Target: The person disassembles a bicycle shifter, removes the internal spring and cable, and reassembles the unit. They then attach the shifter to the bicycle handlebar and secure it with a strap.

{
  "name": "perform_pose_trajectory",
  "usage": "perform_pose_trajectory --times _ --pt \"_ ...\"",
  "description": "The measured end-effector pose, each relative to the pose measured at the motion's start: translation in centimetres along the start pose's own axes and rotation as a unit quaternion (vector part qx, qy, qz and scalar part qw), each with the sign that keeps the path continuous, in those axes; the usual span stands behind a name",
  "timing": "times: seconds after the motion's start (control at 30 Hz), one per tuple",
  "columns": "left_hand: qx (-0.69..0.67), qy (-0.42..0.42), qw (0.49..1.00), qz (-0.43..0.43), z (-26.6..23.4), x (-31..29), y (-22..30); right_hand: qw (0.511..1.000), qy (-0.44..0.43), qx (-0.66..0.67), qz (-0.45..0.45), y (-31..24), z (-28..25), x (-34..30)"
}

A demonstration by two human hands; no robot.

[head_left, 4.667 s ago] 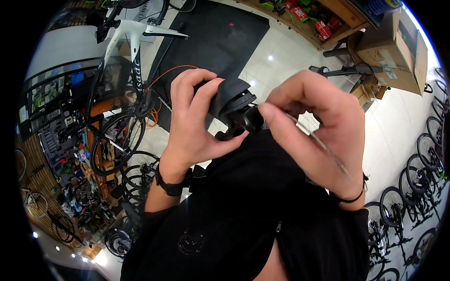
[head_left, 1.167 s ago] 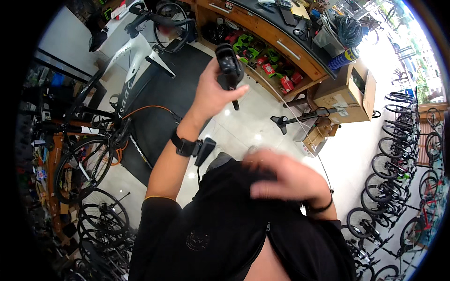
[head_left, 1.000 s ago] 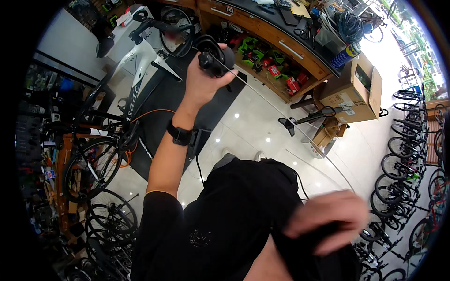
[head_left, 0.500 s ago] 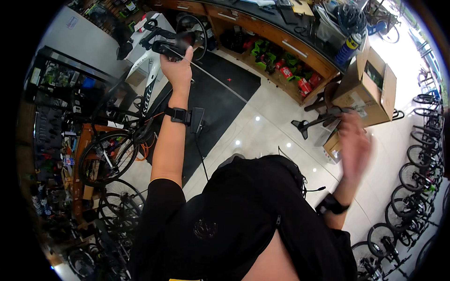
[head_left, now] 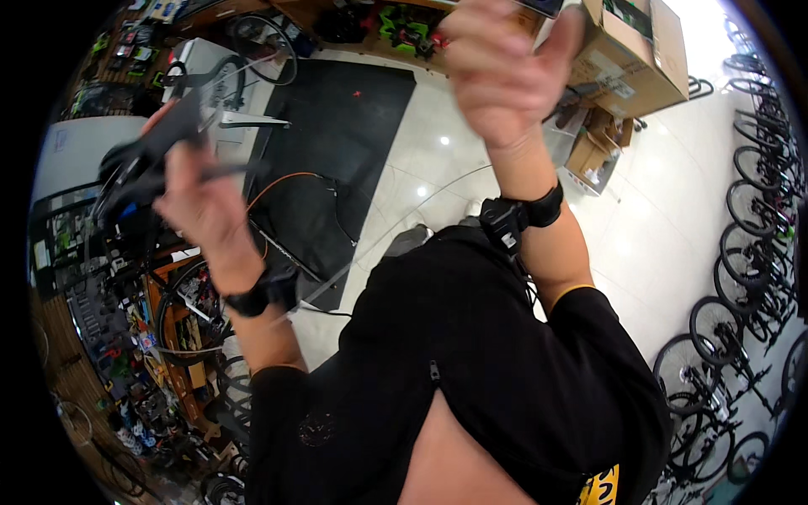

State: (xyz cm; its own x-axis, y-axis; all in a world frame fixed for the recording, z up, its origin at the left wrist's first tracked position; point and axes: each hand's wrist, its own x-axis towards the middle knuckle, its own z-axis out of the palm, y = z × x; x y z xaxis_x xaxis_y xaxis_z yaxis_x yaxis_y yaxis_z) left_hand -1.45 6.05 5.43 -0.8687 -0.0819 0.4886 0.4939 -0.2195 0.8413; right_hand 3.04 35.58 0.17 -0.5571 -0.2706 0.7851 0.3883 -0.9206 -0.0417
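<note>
On the left, my left hand [head_left: 198, 198] is closed round a dark, motion-blurred brake lever [head_left: 164, 139] on a bike handlebar. Some of its fingers are hidden behind the dark part. A thin pale cable [head_left: 404, 217] runs in a long loose curve in front of my body, passing my left wrist. Its far end comes close to my right wrist. My right hand [head_left: 509, 80] is raised at the upper middle, with its thumb apart. Its fingers are smeared by motion, and I cannot tell whether they hold anything.
A black mat [head_left: 337, 118] covers the floor ahead, with an orange hose [head_left: 286, 178] across it. An open cardboard box [head_left: 627, 67] stands at the upper right. Many bikes [head_left: 741, 269] line the right side. Tools and parts [head_left: 126, 362] fill the left wall.
My left hand has moved left and nearer with the lever. My right hand has swung from the right up to the upper middle. The cable, straight before, now hangs in a curve; the view has shifted.
</note>
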Motion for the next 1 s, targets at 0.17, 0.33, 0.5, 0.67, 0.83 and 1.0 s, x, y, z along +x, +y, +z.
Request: perform_pose_trajectory --times 0.17,0.33,0.5,0.67,0.83,1.0 --pt "-0.045 -0.218 0.975 -0.020 -2.2 -2.1 2.8 0.979 -0.129 0.129 -0.085 0.1 7.8 1.5" --pt "-0.020 -0.395 0.918 -0.009 1.3 -4.7 0.9 0.978 0.053 -0.197 -0.052 2.2 10.5 1.9" --pt "-0.107 -0.380 0.919 -0.004 0.0 -2.9 -1.3 0.650 0.237 -0.706 0.149 3.2 3.7 0.4" --pt "-0.128 -0.326 0.934 -0.068 0.0 -3.3 -0.3 0.461 0.121 -0.871 0.121 6.7 2.0 3.0" --pt "-0.049 -0.354 0.934 -0.024 -2.0 -2.2 1.2 0.374 0.085 -0.904 0.191 6.0 0.7 2.8" --pt "0.005 -0.401 0.916 0.022 -4.5 -2.0 1.9 0.304 0.106 -0.923 0.208 3.6 -1.3 -1.7"
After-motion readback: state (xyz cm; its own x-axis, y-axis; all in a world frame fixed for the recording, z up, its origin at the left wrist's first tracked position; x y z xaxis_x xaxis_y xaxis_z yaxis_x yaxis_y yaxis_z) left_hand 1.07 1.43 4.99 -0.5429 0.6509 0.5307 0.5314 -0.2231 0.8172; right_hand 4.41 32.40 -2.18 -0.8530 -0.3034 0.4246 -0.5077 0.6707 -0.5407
